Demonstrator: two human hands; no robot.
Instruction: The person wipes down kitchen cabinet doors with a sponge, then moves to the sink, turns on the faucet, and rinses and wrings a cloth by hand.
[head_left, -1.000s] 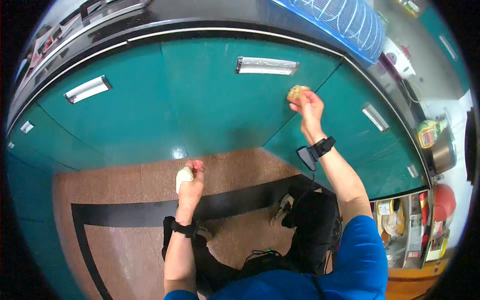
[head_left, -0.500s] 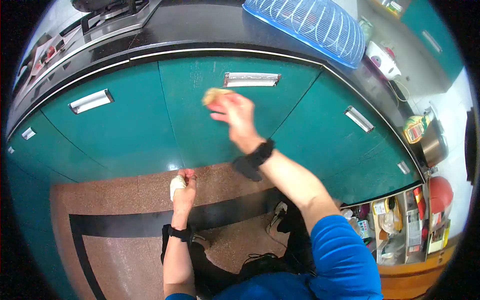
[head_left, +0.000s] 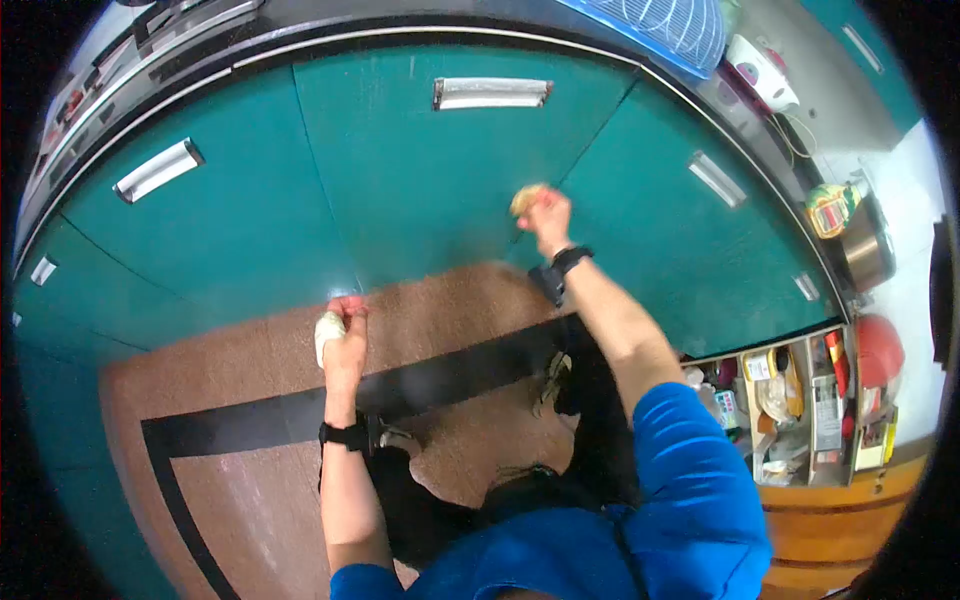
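Note:
My right hand (head_left: 549, 220) is closed around a yellowish sponge or wadded cloth (head_left: 526, 199), whose exact kind is blurred. It is at the teal cabinet front (head_left: 430, 190), close to the seam between the middle and right doors; contact is likely but hard to confirm. Lower and to the left, my left hand (head_left: 346, 338) is closed on a whitish, folded cloth-like thing (head_left: 327, 335). That hand is held over the brown floor, near the cabinet's bottom edge. Both wrists wear dark bands.
A silver handle (head_left: 492, 93) juts from the middle door, another handle (head_left: 158, 170) from the left one. On the counter stand a blue dish cover (head_left: 660, 30) and a white appliance (head_left: 762, 75). At right, an open drawer (head_left: 785, 410) holds packets, beside a red bowl (head_left: 880, 350).
My right hand has moved right and lower on the cabinet front with the yellowish thing. My left hand keeps its hold at nearly the same spot. The view has tilted down.

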